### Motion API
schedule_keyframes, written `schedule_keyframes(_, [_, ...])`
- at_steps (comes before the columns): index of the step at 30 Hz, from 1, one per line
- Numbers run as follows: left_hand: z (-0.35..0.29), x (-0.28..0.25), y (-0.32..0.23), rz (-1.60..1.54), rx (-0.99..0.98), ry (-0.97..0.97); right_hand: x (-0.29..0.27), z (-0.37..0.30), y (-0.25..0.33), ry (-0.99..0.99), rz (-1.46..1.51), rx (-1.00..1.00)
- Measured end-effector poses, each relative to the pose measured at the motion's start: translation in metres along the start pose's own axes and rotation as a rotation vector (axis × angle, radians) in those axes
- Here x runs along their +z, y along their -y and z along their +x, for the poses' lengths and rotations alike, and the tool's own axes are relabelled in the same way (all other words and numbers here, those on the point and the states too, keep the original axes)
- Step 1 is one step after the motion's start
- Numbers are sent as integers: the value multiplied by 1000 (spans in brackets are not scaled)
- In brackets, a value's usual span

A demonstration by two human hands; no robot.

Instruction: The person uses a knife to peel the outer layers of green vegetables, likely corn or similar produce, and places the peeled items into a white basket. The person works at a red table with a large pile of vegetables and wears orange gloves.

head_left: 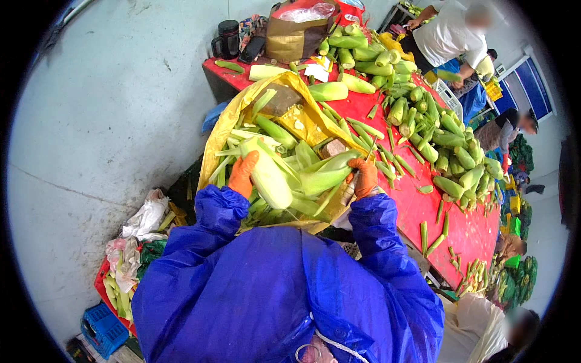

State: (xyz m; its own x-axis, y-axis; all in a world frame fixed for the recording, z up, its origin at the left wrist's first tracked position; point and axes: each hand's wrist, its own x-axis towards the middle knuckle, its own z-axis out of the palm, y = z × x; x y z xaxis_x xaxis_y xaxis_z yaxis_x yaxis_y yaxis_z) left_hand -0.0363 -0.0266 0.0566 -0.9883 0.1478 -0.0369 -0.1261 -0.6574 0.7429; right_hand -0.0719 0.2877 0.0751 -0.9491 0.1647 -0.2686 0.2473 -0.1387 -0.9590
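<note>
My left hand (242, 175), in an orange glove, is closed round a pale green ear of corn (266, 176) with part of its husk pulled loose. My right hand (364, 177), gloved alike, is closed on green husk leaves (327, 176) that spread toward the ear. A thin, dark pointed thing (371, 149) sticks up from that hand; its kind is unclear. Both hands are over a yellow sack (213, 142), its mouth held wide and full of stripped husks (275, 131). Inside the sack's far side a brownish block (279, 100) shows.
Right of the sack, a red table (408, 209) bears a heap of unpeeled corn (448, 136) and loose stalk pieces. A bag (298, 33) and a black mug (226, 39) stand at its far end. Several people work beyond. A blue crate (104, 330) sits low at left.
</note>
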Motion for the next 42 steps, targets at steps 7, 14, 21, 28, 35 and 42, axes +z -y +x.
schedule_keyframes(7, [8, -4, 0, 0, -88, 114, 72, -45, 43, 131, -1035, -274])
schedule_keyframes(14, [2, 10, 3, 28, -203, 249, 108, -42, 38, 637, -499, 76])
schedule_keyframes(21, [-2, 16, 13, 61, -188, 133, 108, -49, 37, 604, -294, 104])
schedule_keyframes(28, [-1, 19, 20, 486, -40, -55, 112, -49, 16, 535, -281, 39])
schedule_keyframes(35, [-11, 12, -2, 525, 0, 175, 89, -6, 3, 276, -334, -26])
schedule_keyframes(42, [-14, 14, -11, 515, 184, 149, 95, -21, 68, 59, -1167, -319])
